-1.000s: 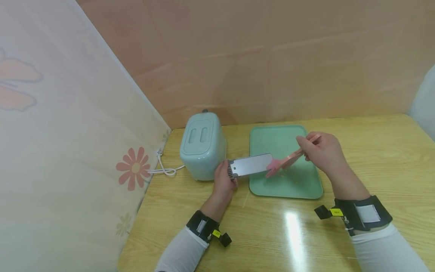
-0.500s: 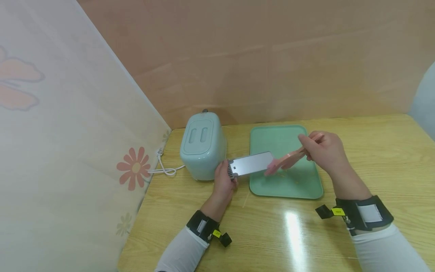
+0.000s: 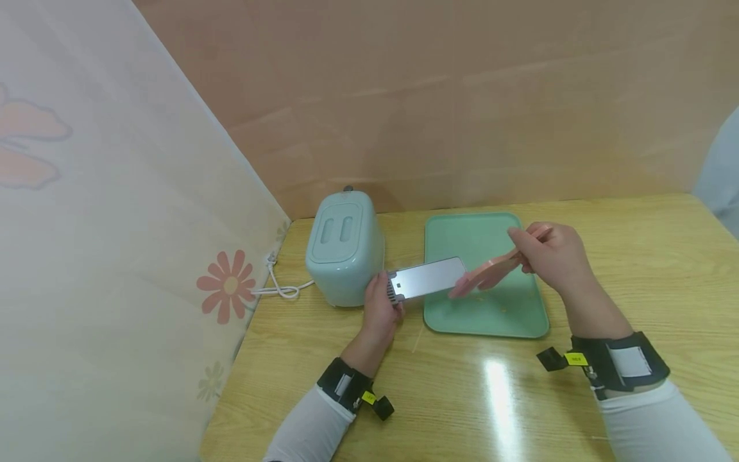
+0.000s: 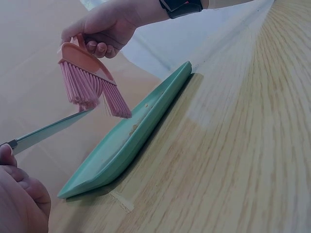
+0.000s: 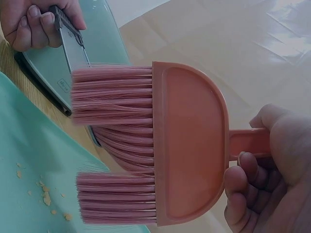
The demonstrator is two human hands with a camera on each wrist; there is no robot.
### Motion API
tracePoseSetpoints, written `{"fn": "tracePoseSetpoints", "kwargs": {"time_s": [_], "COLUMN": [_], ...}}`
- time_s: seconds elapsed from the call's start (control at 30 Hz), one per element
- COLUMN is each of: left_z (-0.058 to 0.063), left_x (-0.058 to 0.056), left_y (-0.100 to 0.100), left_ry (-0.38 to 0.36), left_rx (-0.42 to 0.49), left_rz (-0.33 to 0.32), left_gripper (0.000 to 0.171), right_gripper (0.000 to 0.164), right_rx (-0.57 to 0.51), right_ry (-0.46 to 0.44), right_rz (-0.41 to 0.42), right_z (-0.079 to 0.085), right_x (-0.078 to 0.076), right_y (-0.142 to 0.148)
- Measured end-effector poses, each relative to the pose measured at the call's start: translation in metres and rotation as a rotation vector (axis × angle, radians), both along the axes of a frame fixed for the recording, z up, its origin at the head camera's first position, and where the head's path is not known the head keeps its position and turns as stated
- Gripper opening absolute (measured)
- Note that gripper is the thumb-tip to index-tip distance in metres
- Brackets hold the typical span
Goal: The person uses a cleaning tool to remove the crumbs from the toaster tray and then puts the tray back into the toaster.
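My left hand grips the grey slotted end of a flat metal crumb tray, beside the toaster. The tray points right, its free end over a green serving tray. A small hand brush, with an orange back and pink bristles, is in my right hand, held by its handle. Middle bristles meet the free end of the metal tray in the left wrist view; the outer clump hangs apart from it. Tan crumbs lie on the green tray.
The toaster's white cord lies coiled at the left, near a flower-printed curtain. A tan sheet backs the wooden table. A thin straw-coloured strip marks the tabletop in front of the green tray.
My right hand has moved slightly right, drawing the brush towards the free end of the metal tray. The brush has also turned a little. My left hand stays put.
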State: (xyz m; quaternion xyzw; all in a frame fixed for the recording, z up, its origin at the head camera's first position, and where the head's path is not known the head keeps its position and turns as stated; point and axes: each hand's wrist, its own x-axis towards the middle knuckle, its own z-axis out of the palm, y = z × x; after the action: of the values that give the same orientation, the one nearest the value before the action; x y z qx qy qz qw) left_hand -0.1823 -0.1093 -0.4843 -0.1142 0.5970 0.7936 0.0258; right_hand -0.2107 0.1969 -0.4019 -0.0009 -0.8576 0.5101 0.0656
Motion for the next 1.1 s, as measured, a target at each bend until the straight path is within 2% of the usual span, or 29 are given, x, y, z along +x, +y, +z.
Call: {"fn": "tracePoseSetpoints", "kwargs": {"time_s": [0.17, 0.43, 0.73, 0.97, 1.1], "left_z": [-0.002, -0.004, -0.009, -0.003, -0.003], "left_x": [0.000, 0.001, 0.000, 0.000, 0.000], "left_y": [0.000, -0.001, -0.002, -0.005, -0.005], "left_ry": [-0.003, 0.025, 0.052, -0.004, -0.007], "left_rx": [-0.013, -0.104, -0.102, -0.135, -0.131], "left_rz": [0.006, -0.023, -0.028, -0.010, -0.017], "left_gripper": [0.042, 0.049, 0.048, 0.039, 0.038], "right_gripper": [0.051, 0.051, 0.054, 0.055, 0.056], "right_rx": [-0.006, -0.007, -0.045, 0.004, 0.025], "right_ry": [0.017, 0.021, -0.004, -0.039, -0.045], "right_rz": [0.005, 0.016, 0.022, 0.066, 0.070], "right_z": [0.001, 0.001, 0.003, 0.005, 0.006], "right_x": [0.000, 0.001, 0.001, 0.001, 0.001], "right_y": [-0.001, 0.000, 0.002, 0.007, 0.010]}}
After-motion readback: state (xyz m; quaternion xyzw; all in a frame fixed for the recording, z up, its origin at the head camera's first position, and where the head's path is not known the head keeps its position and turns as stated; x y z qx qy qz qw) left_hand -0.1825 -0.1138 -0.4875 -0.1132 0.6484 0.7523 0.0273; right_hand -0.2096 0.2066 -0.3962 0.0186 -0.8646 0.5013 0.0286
